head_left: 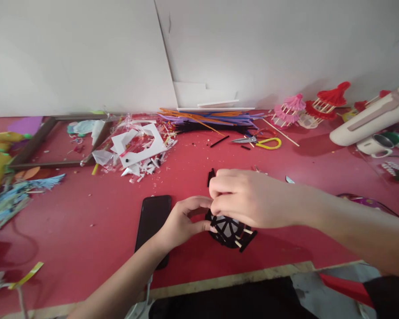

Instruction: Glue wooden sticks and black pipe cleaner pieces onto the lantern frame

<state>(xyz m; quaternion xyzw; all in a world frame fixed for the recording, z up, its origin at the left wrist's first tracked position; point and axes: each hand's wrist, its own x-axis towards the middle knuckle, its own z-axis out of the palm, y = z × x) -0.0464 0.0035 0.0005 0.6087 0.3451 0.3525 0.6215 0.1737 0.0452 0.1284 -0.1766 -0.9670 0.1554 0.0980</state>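
Observation:
Near the front of the red table, a small round black craft piece (228, 229) with spoke-like strips and pale sticks is between my hands. My left hand (186, 220) grips its left edge with thumb and fingers. Over its top, my right hand (241, 199) is closed with the fingertips pinched together; what they hold, if anything, is hidden. Short black strips (210, 177) lie just beyond my right hand's knuckles. Beside my left wrist lies a black phone (153, 221) with a cable at its lower end, partly covered by my forearm.
Yellow-handled scissors (268, 142) lie beyond my hands, near a bundle of coloured pipe cleaners (206, 118). White scraps (139, 146) and an empty frame (33, 144) are at left. Pink and red ornaments (329, 104), a white bottle (369, 117) and a mug (375, 145) stand at right.

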